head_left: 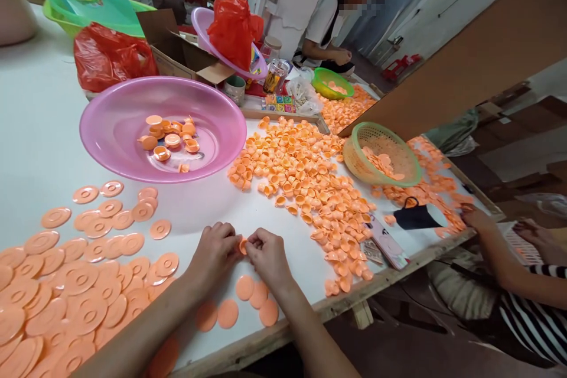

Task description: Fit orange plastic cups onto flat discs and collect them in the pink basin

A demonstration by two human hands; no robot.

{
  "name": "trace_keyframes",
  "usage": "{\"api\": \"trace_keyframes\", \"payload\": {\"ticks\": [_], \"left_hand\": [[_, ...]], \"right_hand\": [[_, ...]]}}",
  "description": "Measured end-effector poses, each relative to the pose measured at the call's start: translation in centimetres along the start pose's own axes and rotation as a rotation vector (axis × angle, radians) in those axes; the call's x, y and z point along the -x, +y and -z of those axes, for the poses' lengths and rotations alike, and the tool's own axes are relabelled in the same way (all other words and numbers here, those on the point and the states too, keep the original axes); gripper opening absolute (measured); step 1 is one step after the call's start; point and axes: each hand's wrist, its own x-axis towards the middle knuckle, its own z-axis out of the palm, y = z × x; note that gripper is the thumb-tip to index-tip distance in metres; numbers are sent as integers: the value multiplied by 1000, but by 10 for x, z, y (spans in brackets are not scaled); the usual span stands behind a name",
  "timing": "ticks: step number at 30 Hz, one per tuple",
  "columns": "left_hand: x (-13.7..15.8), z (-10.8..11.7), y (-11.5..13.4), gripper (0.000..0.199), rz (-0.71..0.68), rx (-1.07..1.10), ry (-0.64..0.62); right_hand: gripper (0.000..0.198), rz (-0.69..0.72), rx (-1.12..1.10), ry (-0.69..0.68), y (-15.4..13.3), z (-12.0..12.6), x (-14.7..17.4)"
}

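My left hand and my right hand meet over the white table, fingers pinched together. Between their fingertips is a small orange plastic piece, mostly covered, so whether it is a cup or something else is hard to see. Several flat orange discs lie just in front of my hands. On the left spreads a large heap of orange toy saucers with ringed centres. Beyond my right hand is a pile of tiny orange toy cups. A pink basin behind my hands contains several orange pieces.
A yellow-green basket with orange discs stands beyond the cup pile. A phone and a black mask lie near the wooden edge. At right, a co-worker's hand touches orange pieces. An open cardboard box and red bag stand behind.
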Motion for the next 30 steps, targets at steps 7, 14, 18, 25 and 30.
{"api": "trace_keyframes", "payload": {"ticks": [7, 14, 18, 25, 30], "left_hand": [[-11, 24, 8, 24, 204, 370, -127], [-17, 15, 26, 15, 482, 301, -100], [-10, 7, 25, 16, 475, 270, -75], [0, 26, 31, 18, 328, 236, 27], [-29, 144, 10, 21, 338, 112, 667]], "right_hand": [[12, 101, 141, 1, -3, -2, 1], [16, 147, 175, 26, 3, -4, 6], [18, 147, 92, 118, 10, -14, 11], [30, -60, -217, -144, 9, 2, 11], [39, 32, -93, 162, 17, 54, -19]]}}
